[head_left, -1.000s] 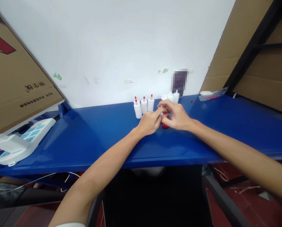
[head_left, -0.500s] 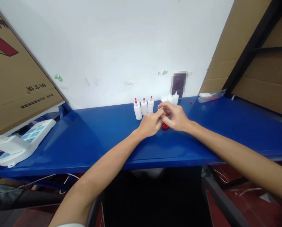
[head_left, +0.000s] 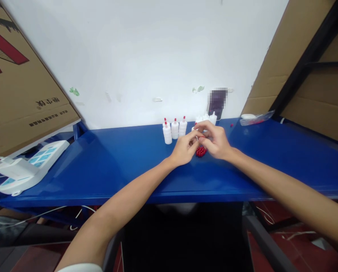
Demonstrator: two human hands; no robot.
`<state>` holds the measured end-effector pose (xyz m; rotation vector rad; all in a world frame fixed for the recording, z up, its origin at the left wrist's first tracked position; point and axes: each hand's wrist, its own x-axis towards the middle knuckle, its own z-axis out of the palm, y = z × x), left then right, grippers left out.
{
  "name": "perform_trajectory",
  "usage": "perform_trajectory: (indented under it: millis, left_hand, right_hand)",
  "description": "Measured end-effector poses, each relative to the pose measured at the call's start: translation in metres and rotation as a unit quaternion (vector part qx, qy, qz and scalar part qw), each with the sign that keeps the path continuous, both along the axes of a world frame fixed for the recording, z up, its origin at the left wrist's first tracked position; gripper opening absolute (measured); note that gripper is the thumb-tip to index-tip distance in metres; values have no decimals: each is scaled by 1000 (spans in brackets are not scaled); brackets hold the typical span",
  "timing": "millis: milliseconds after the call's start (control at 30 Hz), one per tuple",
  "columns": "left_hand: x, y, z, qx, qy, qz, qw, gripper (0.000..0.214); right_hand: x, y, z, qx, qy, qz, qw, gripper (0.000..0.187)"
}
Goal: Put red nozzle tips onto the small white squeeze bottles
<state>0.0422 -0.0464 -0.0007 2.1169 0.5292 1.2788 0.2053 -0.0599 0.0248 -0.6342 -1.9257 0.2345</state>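
**Close Handwork over a Blue Desk (head_left: 123, 162)**

The left hand (head_left: 183, 147) and the right hand (head_left: 217, 141) meet slightly right of the frame's centre, with their fingertips close together. The fingers of both are bent inward; a trace of red and a pale sliver show between them, but the fingers hide most of this spot, so whether either hand grips something cannot be told. Just below the hands in the frame, a compact cluster of small red pieces (head_left: 200, 152) lies on the desk. Left of the hands stand white bottles with red tips (head_left: 167, 135), upright and close together. Behind the right hand, and partly covered by it, stand white bottles with pale tips (head_left: 213, 118). A single red piece (head_left: 231, 125) lies farther right, near a clear plastic bag (head_left: 258, 118). A white power strip (head_left: 48, 155) occupies the left of the frame.
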Motion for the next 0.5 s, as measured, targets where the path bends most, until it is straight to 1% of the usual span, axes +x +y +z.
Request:
perform_trajectory:
  millis: [167, 267, 333, 400, 500]
  left_hand:
    - [4, 4, 2, -95, -43, -31, 994, 38]
    - [3, 7, 3, -142, -49, -66, 986, 48]
    - [2, 8, 3, -157, -48, -74, 984, 52]
    - [1, 9, 3, -165, -45, -68, 983, 54]
    - [1, 10, 3, -172, -42, -61, 982, 54]
  right_hand:
    - [2, 2, -1, -35, 37, 18, 999, 31]
    - [2, 3, -2, -39, 44, 6, 998, 30]
    - [2, 3, -2, -26, 37, -14, 999, 31]
    - [2, 4, -3, -10, 28, -31, 999, 32]
    - [2, 5, -3, -18, 33, -31, 999, 34]
